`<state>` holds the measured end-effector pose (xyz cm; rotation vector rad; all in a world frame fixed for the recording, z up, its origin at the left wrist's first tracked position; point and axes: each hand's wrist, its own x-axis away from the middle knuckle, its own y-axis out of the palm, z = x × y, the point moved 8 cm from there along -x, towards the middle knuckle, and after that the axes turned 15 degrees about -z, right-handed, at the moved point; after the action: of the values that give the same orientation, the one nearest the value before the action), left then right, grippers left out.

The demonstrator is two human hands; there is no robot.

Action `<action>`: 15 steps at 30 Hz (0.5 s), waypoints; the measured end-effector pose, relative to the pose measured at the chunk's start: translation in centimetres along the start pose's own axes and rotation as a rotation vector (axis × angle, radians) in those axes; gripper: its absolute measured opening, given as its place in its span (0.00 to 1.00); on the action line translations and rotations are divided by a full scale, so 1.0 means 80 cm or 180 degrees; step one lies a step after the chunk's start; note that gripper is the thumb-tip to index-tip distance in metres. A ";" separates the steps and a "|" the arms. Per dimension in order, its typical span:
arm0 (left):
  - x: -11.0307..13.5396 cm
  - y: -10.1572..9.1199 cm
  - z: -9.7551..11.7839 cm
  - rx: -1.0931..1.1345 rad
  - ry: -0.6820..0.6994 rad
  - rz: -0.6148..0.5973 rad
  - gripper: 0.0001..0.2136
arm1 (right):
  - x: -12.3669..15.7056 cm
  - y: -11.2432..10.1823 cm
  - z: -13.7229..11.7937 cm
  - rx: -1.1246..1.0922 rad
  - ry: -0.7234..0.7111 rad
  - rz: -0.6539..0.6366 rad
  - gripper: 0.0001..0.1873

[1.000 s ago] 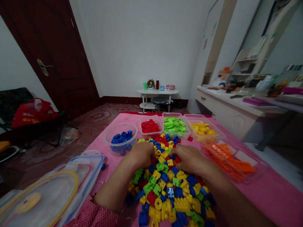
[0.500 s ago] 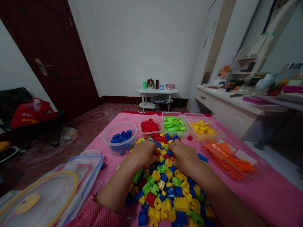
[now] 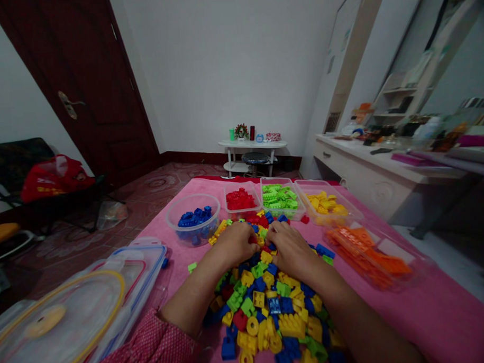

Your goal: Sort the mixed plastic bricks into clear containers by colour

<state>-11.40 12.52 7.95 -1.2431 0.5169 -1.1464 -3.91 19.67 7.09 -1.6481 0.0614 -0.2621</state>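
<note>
A heap of mixed plastic building blocks (image 3: 266, 307) in yellow, blue, green and red spreads over the pink cloth in front of me. My left hand (image 3: 241, 242) is over the far part of the heap, fingers curled, with a bit of a red building block (image 3: 253, 238) showing at the fingertips. Close by on the right, my right hand (image 3: 287, 246) has its fingers bent down into the heap; what they hold, if anything, is hidden. Beyond the hands stand a round tub of blue blocks (image 3: 195, 217) and a box of red blocks (image 3: 241, 198).
Boxes of green blocks (image 3: 280, 196), yellow blocks (image 3: 326, 204) and orange pieces (image 3: 367, 254) line the far and right side. Clear lids (image 3: 144, 269) are stacked at the left edge of the pink cloth (image 3: 440, 307). A dressing table (image 3: 356, 167) stands at right.
Both hands have shifted slightly within the far part of the heap, and the right fingers are drawn closer together. The view has tilted a little.
</note>
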 end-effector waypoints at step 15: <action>-0.005 -0.001 -0.006 0.0278 0.0218 0.0043 0.10 | -0.002 -0.005 0.015 -0.0437 0.0043 0.0235 0.04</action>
<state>-11.94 12.64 7.76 -1.1269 0.5202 -1.1913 -3.87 20.90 7.40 -1.7765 0.1531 -0.2167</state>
